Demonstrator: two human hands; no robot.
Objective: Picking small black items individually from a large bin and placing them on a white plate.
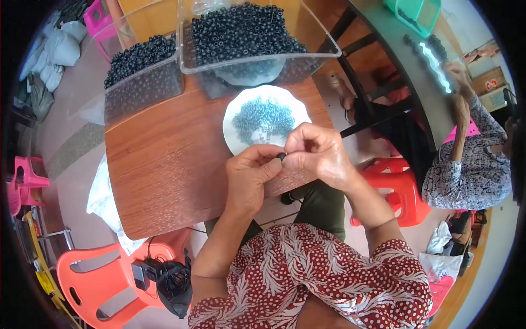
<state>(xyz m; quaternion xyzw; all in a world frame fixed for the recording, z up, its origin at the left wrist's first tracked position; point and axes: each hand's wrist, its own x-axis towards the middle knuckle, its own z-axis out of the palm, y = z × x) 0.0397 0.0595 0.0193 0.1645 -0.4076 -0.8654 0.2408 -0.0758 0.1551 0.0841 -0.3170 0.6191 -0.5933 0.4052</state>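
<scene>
My hands meet over the near edge of the wooden table, just in front of a white scalloped plate (233,118). A small round black piece (281,156) is pinched in the thumb and fingertips of my left hand (249,178). My right hand (323,156) is closed in a pinch right against it; whatever its fingertips hold is too small to make out. On the plate lies a heap of tiny clear bluish pieces (263,116). Behind it, a clear plastic bin (257,56) holds many black ring-like pieces (241,33).
A second clear bin (142,93) of black pieces stands at the table's (164,164) far left. An orange chair (98,279) with a black bag and cables is at lower left. To the right are a red stool (394,189) and another person (466,170) at a dark table (402,60).
</scene>
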